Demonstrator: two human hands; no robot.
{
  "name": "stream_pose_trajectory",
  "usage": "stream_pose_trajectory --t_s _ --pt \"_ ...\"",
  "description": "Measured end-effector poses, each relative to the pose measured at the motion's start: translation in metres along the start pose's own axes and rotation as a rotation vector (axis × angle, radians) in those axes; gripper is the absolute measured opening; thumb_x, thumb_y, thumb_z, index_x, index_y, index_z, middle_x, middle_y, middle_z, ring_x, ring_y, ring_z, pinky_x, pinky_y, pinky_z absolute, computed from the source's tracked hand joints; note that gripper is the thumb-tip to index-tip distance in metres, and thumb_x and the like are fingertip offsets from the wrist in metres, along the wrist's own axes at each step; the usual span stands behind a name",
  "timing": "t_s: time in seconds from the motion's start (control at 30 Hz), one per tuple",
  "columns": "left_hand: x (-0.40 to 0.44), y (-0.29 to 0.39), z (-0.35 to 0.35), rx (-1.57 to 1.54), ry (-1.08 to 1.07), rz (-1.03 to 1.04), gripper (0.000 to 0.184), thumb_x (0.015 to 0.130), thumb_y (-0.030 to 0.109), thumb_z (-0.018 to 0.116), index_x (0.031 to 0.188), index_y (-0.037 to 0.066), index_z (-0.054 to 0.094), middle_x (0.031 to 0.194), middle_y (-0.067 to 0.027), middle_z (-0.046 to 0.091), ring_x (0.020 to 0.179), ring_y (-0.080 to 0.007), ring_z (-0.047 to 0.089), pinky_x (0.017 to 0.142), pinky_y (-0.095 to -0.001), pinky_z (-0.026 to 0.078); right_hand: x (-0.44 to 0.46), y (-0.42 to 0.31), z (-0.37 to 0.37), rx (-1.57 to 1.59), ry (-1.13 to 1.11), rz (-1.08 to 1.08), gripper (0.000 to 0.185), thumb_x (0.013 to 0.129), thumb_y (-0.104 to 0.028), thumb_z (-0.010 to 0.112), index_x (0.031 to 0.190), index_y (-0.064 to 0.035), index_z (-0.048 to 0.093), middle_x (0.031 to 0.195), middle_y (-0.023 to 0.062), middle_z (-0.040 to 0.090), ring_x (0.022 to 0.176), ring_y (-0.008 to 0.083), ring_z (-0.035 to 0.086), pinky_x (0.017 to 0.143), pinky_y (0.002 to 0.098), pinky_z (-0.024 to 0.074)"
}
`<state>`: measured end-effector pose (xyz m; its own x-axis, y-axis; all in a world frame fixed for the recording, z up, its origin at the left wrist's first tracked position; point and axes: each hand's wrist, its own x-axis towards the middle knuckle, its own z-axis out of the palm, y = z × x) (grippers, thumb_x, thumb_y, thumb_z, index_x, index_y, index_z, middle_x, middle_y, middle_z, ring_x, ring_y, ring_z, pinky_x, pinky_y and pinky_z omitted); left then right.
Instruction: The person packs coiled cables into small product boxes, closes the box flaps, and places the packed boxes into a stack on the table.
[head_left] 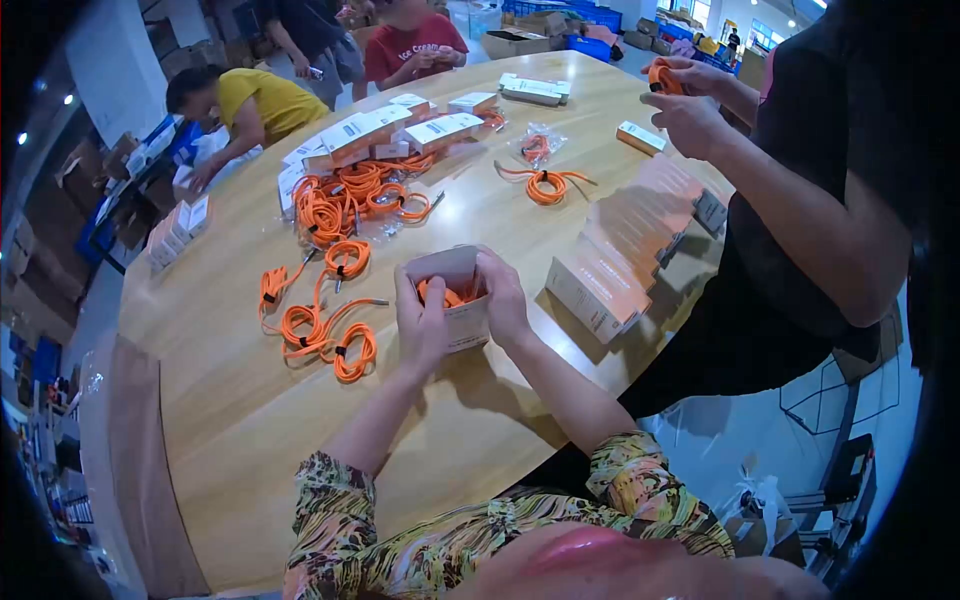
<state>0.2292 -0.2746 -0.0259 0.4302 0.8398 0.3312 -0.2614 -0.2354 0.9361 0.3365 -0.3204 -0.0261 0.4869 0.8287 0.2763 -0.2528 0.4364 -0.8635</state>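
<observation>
Clamping an open white box [467, 328] over the tabletop [235, 420], a person's left hand [424, 325] and right hand [504, 300] grip opposite sides, an orange cable [458, 298] inside. Orange coils [322, 218] lie between it and the left edge; a row of boxes [600, 280] lines the right edge.

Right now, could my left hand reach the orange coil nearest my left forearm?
Probably, yes: only tabletop shows between the left hand and the orange coil, though that hand holds the white box and would likely need to let go first.
</observation>
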Motion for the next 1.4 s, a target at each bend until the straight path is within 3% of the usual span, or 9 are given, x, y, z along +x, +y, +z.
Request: stream_pose_trajectory --t_s 0.07,0.2,0.57,0.73,0.87,1.07,1.2,1.4 --pt "-0.002 -0.001 -0.001 -0.025 -0.003 0.011 0.028 0.093 0.007 0.045 0.120 0.002 0.049 0.111 -0.0105 0.056 0.097 -0.0163 0.053 0.086 -0.0280 0.045 0.002 0.000 -0.001 -0.014 0.014 -0.018 0.033 0.094 -0.019 0.041 0.112 -0.0026 0.063 0.086 0.0029 0.060 0.074 0.0078 0.048 0.068 0.0204 0.0391" --pt "-0.006 -0.001 -0.013 -0.353 0.006 -0.210 0.028 0.090 0.004 0.046 0.118 0.003 0.049 0.106 -0.0098 0.057 0.093 -0.0154 0.054 0.084 -0.0272 0.045 -0.001 -0.010 0.000 -0.089 -0.040 0.084 0.032 0.093 -0.018 0.041 0.111 -0.0027 0.062 0.089 0.0035 0.061 0.078 0.0091 0.050 0.071 0.0206 0.0399" --pt "-0.008 -0.001 0.002 0.004 0.092 -0.077 0.032 0.090 0.005 0.048 0.123 0.004 0.049 0.106 -0.0095 0.059 0.091 -0.0164 0.056 0.085 -0.0282 0.046 -0.011 -0.018 0.023 -0.197 -0.013 -0.049 0.034 0.091 -0.017 0.041 0.115 -0.0032 0.060 0.103 0.0069 0.063 0.088 0.0136 0.056 0.081 0.0212 0.0415" --pt "-0.006 -0.001 -0.006 -0.170 0.029 -0.193 0.033 0.093 0.007 0.050 0.126 0.005 0.049 0.110 -0.0092 0.060 0.096 -0.0171 0.057 0.087 -0.0280 0.046 -0.002 -0.006 0.005 0.118 -0.082 0.024 0.034 0.089 -0.014 0.043 0.116 -0.0042 0.060 0.108 0.0080 0.062 0.090 0.0144 0.056 0.080 0.0208 0.0426" --pt "-0.003 0.012 -0.014 -0.827 -0.150 -0.446 0.038 0.094 0.012 0.057 0.130 0.004 0.049 0.113 -0.0089 0.060 0.098 -0.0154 0.058 0.089 -0.0268 0.046 0.003 -0.002 -0.005 0.031 -0.023 -0.015 0.034 0.088 -0.013 0.044 0.116 -0.0044 0.060 0.104 0.0074 0.064 0.086 0.0135 0.056 0.077 0.0223 0.0450" --pt "0.008 -0.003 -0.027 -0.705 -0.249 -0.433 0.040 0.093 0.014 0.060 0.131 0.005 0.050 0.117 -0.0095 0.061 0.102 -0.0153 0.058 0.092 -0.0278 0.045 0.006 -0.013 -0.018 -0.066 -0.077 0.127 0.032 0.087 -0.010 0.045 0.115 -0.0040 0.060 0.097 0.0064 0.065 0.082 0.0117 0.056 0.073 0.0227 0.0459" --pt "0.011 -0.009 -0.030 -0.548 -0.284 -0.412 0.036 0.093 0.008 0.058 0.128 0.004 0.053 0.118 -0.0089 0.061 0.106 -0.0147 0.058 0.091 -0.0277 0.046 0.006 -0.027 -0.013 -0.053 -0.136 0.191 0.031 0.085 -0.004 0.046 0.113 -0.0038 0.060 0.090 0.0050 0.064 0.077 0.0095 0.055 0.069 0.0204 0.0449" --pt "0.013 0.003 -0.021 -0.413 -0.305 -0.373 0.040 0.092 0.003 0.055 0.132 0.007 0.054 0.118 -0.0069 0.063 0.100 -0.0127 0.060 0.088 -0.0256 0.048 0.000 -0.029 -0.003 -0.169 -0.102 0.058 0.030 0.084 0.000 0.047 0.111 -0.0040 0.059 0.087 0.0047 0.063 0.075 0.0091 0.055 0.068 0.0178 0.0434"
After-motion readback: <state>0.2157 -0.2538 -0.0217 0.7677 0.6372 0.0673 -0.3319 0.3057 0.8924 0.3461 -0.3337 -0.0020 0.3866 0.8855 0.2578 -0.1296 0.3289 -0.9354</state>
